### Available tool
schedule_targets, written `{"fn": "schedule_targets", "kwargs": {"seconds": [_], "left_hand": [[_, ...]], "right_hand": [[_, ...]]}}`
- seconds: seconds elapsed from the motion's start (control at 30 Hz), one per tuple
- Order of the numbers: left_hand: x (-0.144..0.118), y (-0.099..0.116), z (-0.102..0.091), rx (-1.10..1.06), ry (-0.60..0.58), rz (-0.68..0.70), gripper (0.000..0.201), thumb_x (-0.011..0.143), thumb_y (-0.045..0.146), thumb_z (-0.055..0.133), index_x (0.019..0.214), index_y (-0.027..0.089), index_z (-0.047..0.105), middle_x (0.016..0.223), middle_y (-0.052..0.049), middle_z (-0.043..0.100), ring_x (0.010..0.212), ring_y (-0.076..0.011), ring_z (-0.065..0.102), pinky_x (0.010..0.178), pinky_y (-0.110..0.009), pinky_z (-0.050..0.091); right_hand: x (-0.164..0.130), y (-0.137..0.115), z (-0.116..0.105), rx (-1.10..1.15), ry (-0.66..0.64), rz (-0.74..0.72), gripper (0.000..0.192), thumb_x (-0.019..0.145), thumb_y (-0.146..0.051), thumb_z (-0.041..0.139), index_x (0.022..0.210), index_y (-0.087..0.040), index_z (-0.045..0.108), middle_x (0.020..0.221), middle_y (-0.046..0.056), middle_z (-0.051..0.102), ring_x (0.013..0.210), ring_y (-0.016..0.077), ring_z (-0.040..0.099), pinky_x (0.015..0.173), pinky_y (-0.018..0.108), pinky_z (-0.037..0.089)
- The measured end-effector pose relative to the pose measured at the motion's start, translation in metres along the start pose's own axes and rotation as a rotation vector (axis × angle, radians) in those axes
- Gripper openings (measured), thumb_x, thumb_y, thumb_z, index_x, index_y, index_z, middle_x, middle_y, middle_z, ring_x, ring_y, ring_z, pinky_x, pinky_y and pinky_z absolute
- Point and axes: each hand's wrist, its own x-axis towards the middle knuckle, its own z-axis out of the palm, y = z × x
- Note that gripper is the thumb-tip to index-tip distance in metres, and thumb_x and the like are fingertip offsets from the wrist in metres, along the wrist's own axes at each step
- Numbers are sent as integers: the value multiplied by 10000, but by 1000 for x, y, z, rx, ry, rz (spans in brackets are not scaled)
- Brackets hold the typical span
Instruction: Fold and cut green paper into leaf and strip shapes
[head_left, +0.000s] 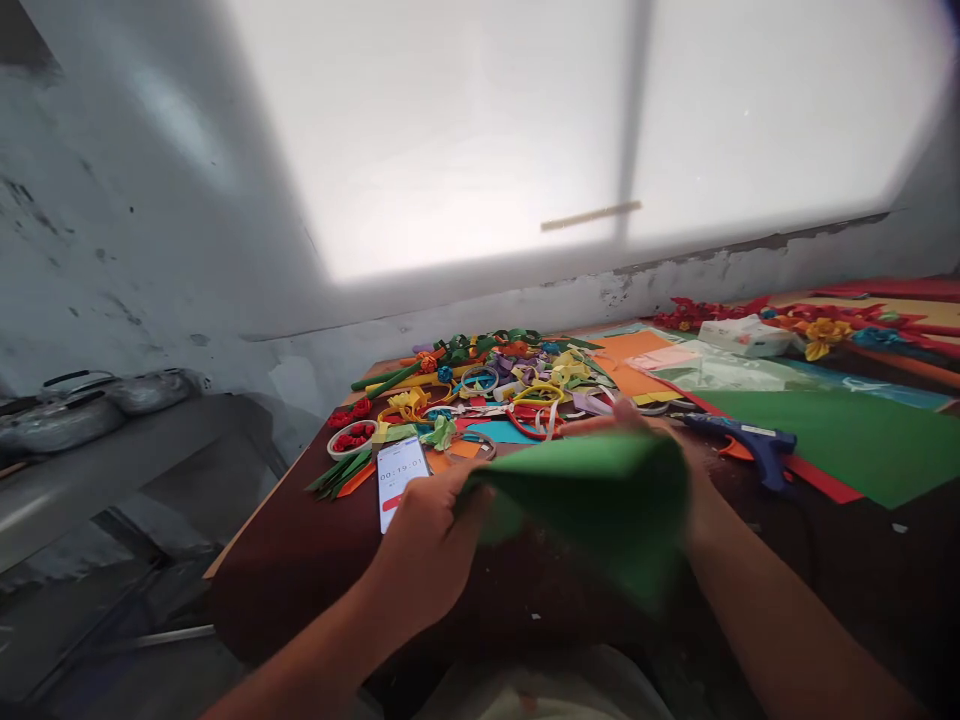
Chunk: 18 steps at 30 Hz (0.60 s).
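Observation:
A green paper sheet (600, 505), bent over on itself, is held above the near part of the dark table (292, 555). My left hand (427, 545) grips its left edge. My right hand (675, 440) is mostly hidden behind the sheet and holds its right side, fingertips showing at the top edge. Just beyond my left hand lies a phone (399, 478) with a timer on its screen.
A heap of coloured paper strips, rings and rolled flowers (487, 385) covers the middle of the table. A blue glue gun (750, 445) lies to the right on a large green sheet (862, 440). Orange sheets (630, 360), a clear bag and finished paper flowers (825, 330) sit farther back. A shelf stands at left.

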Motion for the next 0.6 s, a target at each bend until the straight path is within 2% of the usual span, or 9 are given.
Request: {"fn": "schedule_targets", "kwargs": {"seconds": [0.03,0.07,0.13,0.27,0.4,0.47,0.6], "left_hand": [[-3,2,8,-230,-36,-230,342,992,408,503,844,151,675,739,-52,729,619,-171,665,539,-250,514],[-7,5,16,-436,-88,-387,342,954,451,568,839,144,665,722,-44,707,603,-162,637,538,-250,509],[-14,9,30,-691,-138,-536,353,873,481,685,852,129,671,723,-35,680,618,-146,605,563,-239,497],[-28,11,47,-836,-105,-603,411,791,503,780,841,105,693,727,-44,669,622,-129,581,580,-232,483],[-36,5,62,-956,39,-678,504,709,514,846,985,115,710,753,-57,691,656,-162,626,604,-265,525],[-38,2,70,-968,67,-689,531,675,552,855,932,114,701,697,-48,666,610,-163,612,549,-263,511],[-42,-4,79,-871,57,-649,519,714,614,797,733,128,615,546,26,500,476,-87,452,431,-201,390]], "right_hand": [[-1,4,0,66,14,-120,546,737,-684,759,956,-186,809,929,108,802,838,243,747,774,332,576],[-2,9,1,91,-26,-155,557,697,-661,807,1015,-204,804,1016,114,800,930,269,748,850,364,577],[-4,20,6,85,-71,-91,506,657,-490,908,1074,-227,792,1036,98,801,901,268,757,833,375,593],[-4,32,19,129,-15,9,348,713,-385,895,985,-183,815,928,89,810,714,213,747,677,311,595],[-3,32,19,166,-56,30,313,735,-359,884,986,-181,823,919,81,810,718,191,744,699,291,588],[-5,30,18,165,-69,33,305,737,-353,884,987,-187,825,909,73,811,715,183,741,712,287,583],[-7,29,18,151,-80,45,303,739,-351,883,990,-190,826,886,67,810,706,173,736,708,279,568]]}}
